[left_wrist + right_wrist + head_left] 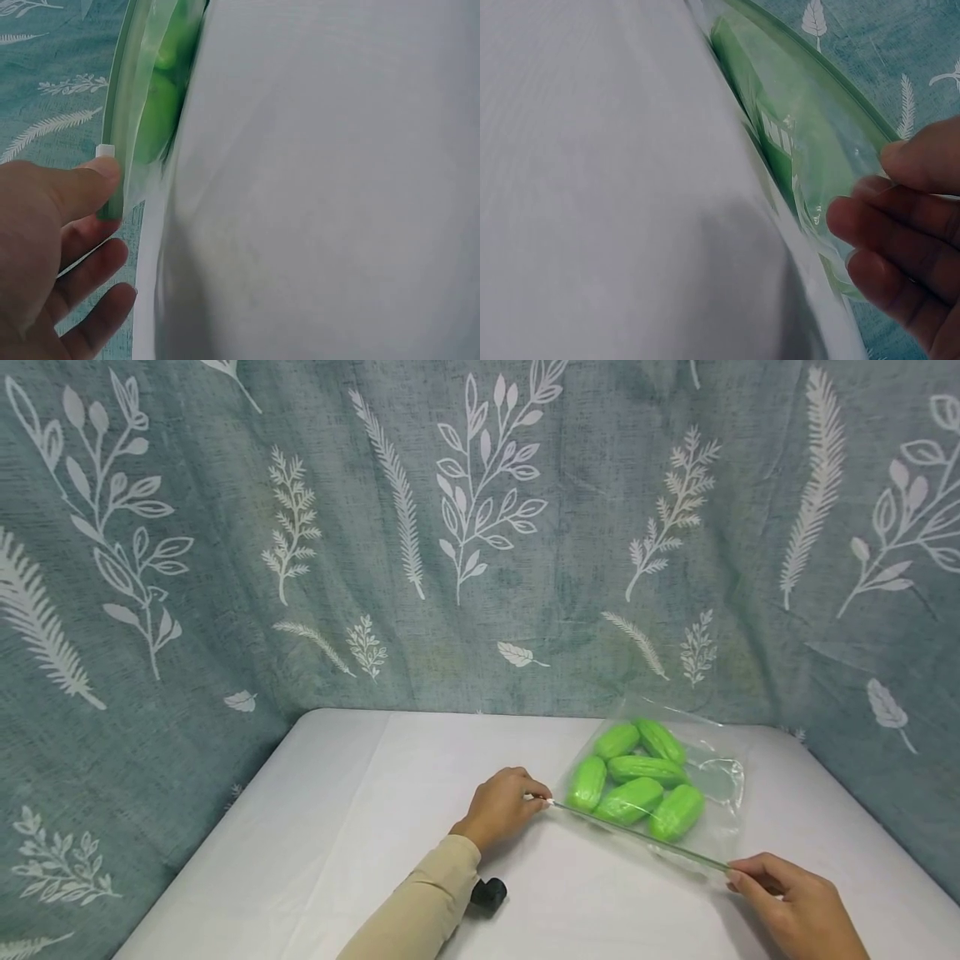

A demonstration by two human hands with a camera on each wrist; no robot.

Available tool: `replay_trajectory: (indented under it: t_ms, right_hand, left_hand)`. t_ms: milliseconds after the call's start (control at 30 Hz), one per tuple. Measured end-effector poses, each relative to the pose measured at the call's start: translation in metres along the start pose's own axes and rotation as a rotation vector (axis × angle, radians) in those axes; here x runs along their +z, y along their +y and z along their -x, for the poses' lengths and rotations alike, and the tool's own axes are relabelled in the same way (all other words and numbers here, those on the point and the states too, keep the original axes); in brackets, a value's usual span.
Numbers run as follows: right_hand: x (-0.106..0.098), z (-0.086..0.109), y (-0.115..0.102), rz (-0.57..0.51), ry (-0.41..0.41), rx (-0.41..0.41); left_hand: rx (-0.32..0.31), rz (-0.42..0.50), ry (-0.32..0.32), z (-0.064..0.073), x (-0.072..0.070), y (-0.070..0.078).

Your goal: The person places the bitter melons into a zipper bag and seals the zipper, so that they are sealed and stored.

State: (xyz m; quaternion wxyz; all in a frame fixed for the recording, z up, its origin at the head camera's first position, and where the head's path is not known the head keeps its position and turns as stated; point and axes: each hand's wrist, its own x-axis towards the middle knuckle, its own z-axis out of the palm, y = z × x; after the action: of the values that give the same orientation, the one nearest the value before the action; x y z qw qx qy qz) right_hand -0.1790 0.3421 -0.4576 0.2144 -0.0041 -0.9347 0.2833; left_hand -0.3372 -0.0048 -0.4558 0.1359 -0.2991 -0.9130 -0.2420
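Observation:
A clear plastic slider zip bag [720,822] lies on the white table, with several bright green, oblong, ridged vegetables [647,769] inside. Its green zip edge [637,835] runs taut between the two hands along the near side. My left hand [501,810] pinches the left end of that edge between thumb and forefinger, the thumb right at a white slider [105,151] in the left wrist view; its other fingers are spread loosely. At the opposite end, my right hand [798,897] pinches the zip corner, thumb over forefinger, as the right wrist view also shows.
A small black object [491,893] sits beside the left forearm, partly behind the beige sleeve [423,897]. The white-covered table [337,827] meets a blue-green curtain [420,652] with white leaf prints at its back and sides.

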Motion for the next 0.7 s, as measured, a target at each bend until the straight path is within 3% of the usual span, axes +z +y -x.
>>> replay_trajectory:
  t_ms: [700]
  right_hand:
    - [-0.0038, 0.0023, 0.0064, -0.011, 0.005, 0.065]
  left_hand:
    - [-0.034, 0.003, -0.067, 0.0036, -0.0094, -0.0064]
